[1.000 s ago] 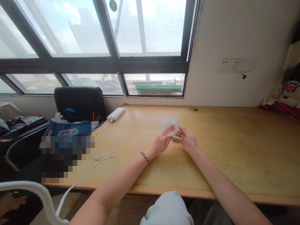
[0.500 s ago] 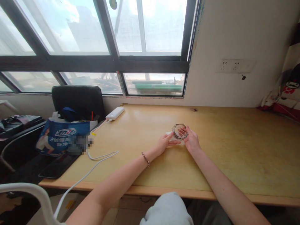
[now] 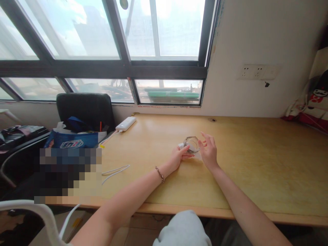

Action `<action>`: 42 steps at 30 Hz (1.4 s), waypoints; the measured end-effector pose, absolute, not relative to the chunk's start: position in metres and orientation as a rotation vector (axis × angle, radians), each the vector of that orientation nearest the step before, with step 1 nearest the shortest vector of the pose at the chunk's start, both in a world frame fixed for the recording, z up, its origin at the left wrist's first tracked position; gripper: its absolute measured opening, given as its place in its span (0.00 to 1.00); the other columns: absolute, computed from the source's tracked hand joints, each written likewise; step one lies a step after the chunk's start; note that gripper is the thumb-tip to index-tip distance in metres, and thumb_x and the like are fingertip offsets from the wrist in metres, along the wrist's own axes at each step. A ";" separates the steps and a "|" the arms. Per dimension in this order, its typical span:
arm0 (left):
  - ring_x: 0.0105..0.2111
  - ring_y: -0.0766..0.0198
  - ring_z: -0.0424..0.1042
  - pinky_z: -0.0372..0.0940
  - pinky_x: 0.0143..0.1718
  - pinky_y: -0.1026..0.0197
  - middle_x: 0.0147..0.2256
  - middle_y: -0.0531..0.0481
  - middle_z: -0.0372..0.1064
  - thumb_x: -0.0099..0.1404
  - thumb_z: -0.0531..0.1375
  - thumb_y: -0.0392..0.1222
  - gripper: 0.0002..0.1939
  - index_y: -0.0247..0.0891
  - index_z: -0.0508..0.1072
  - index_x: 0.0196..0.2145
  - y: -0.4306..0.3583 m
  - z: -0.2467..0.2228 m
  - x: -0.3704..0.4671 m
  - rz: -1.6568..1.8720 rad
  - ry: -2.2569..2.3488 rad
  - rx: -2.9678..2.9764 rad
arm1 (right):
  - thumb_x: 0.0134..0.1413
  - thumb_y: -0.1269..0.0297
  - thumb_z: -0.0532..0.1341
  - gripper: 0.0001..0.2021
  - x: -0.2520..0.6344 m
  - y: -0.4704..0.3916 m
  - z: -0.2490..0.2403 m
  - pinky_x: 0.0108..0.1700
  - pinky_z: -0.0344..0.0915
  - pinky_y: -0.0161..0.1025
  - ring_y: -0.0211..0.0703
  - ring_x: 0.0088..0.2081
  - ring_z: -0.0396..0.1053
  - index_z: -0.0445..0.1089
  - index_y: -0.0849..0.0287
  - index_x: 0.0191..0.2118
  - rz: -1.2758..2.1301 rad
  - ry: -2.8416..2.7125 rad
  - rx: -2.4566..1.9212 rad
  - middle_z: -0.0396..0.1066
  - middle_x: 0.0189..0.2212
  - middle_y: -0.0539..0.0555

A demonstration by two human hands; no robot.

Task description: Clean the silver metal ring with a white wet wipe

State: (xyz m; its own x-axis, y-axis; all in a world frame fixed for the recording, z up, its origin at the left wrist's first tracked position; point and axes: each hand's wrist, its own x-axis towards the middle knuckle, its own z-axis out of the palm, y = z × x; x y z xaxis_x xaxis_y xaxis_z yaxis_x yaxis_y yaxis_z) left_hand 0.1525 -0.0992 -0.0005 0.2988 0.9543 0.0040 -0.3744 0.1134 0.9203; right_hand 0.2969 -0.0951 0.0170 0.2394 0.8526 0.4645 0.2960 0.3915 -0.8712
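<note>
A clear glass dish (image 3: 192,145) with a faceted rim is tilted above the wooden table (image 3: 256,164). My left hand (image 3: 178,157) grips it at its left side, thumb on the rim and fingers beneath. Something white (image 3: 181,145) shows just behind the left fingers; I cannot make out what it is. My right hand (image 3: 208,150) is at the dish's right edge, its fingers raised and apart. Whether its fingertips touch the glass is not clear.
A white power bank (image 3: 126,124) with a cable lies at the table's back left. A blue bag (image 3: 77,140) stands by a black chair (image 3: 85,107). A white curved tube (image 3: 33,205) is at the lower left, a patterned fabric bag (image 3: 312,102) at the right.
My right hand has loosened from the dish and its fingers have lifted and spread. The dish has shifted slightly left and down with my left hand.
</note>
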 end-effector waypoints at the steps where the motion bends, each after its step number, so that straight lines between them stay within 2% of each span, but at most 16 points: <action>1: 0.27 0.62 0.71 0.67 0.33 0.60 0.35 0.41 0.71 0.51 0.61 0.50 0.22 0.30 0.69 0.39 -0.099 -0.001 0.152 1.131 0.740 1.000 | 0.49 0.54 0.56 0.20 0.297 -0.099 0.021 0.42 0.60 0.39 0.42 0.37 0.63 0.64 0.53 0.48 0.449 -1.404 -1.156 0.63 0.44 0.55; 4: 0.28 0.62 0.71 0.67 0.33 0.60 0.33 0.43 0.71 0.50 0.61 0.51 0.22 0.31 0.69 0.38 -0.096 -0.002 0.151 1.203 0.765 0.952 | 0.47 0.57 0.58 0.13 0.293 -0.107 0.025 0.33 0.61 0.36 0.35 0.24 0.61 0.69 0.52 0.40 0.426 -1.665 -1.130 0.64 0.38 0.54; 6: 0.28 0.63 0.71 0.67 0.32 0.60 0.32 0.44 0.71 0.50 0.61 0.51 0.22 0.32 0.69 0.37 -0.095 -0.002 0.151 1.248 0.778 0.922 | 0.47 0.59 0.59 0.09 0.289 -0.109 0.021 0.29 0.60 0.35 0.33 0.21 0.59 0.71 0.52 0.36 0.446 -1.807 -1.108 0.64 0.37 0.52; 12: 0.27 0.64 0.71 0.66 0.32 0.62 0.29 0.46 0.71 0.50 0.61 0.53 0.21 0.32 0.69 0.35 -0.092 -0.002 0.151 1.219 0.758 0.956 | 0.50 0.65 0.55 0.08 0.288 -0.103 0.008 0.33 0.62 0.37 0.39 0.28 0.63 0.67 0.55 0.37 0.253 -1.875 -1.183 0.62 0.35 0.54; 19: 0.20 0.67 0.68 0.62 0.22 0.67 0.26 0.47 0.70 0.53 0.58 0.53 0.20 0.31 0.69 0.33 -0.087 -0.011 0.148 1.158 0.811 1.054 | 0.48 0.67 0.55 0.07 0.366 -0.042 0.001 0.39 0.60 0.42 0.46 0.35 0.63 0.65 0.61 0.35 -0.002 -1.722 -1.456 0.60 0.35 0.58; 29: 0.18 0.71 0.66 0.61 0.20 0.68 0.27 0.49 0.70 0.53 0.58 0.51 0.17 0.32 0.69 0.32 -0.087 -0.010 0.148 1.156 0.830 1.092 | 0.46 0.68 0.58 0.08 0.535 0.024 -0.017 0.36 0.57 0.44 0.45 0.32 0.63 0.65 0.66 0.34 -0.090 -1.604 -1.914 0.59 0.38 0.65; 35: 0.18 0.69 0.67 0.59 0.19 0.68 0.26 0.49 0.70 0.53 0.58 0.50 0.17 0.31 0.68 0.32 -0.086 -0.011 0.148 1.131 0.859 1.071 | 0.50 0.66 0.55 0.09 0.557 0.029 -0.025 0.38 0.57 0.42 0.44 0.35 0.62 0.62 0.66 0.37 -0.083 -1.680 -2.078 0.58 0.41 0.63; 42: 0.19 0.67 0.68 0.60 0.19 0.67 0.27 0.47 0.70 0.50 0.60 0.52 0.19 0.31 0.68 0.31 -0.088 -0.008 0.150 1.128 0.896 1.062 | 0.54 0.63 0.51 0.11 0.565 0.032 -0.034 0.36 0.56 0.39 0.45 0.34 0.63 0.61 0.66 0.40 -0.136 -1.766 -2.194 0.56 0.42 0.63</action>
State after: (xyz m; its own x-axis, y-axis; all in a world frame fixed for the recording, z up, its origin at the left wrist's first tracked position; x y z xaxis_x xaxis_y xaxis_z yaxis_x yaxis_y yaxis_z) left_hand 0.1504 -0.0877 -0.0083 0.2118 0.9767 -0.0335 -0.2537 0.0880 0.9633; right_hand 0.5650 0.0323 -0.0338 0.2311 0.9343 0.2713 0.9649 -0.1844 -0.1869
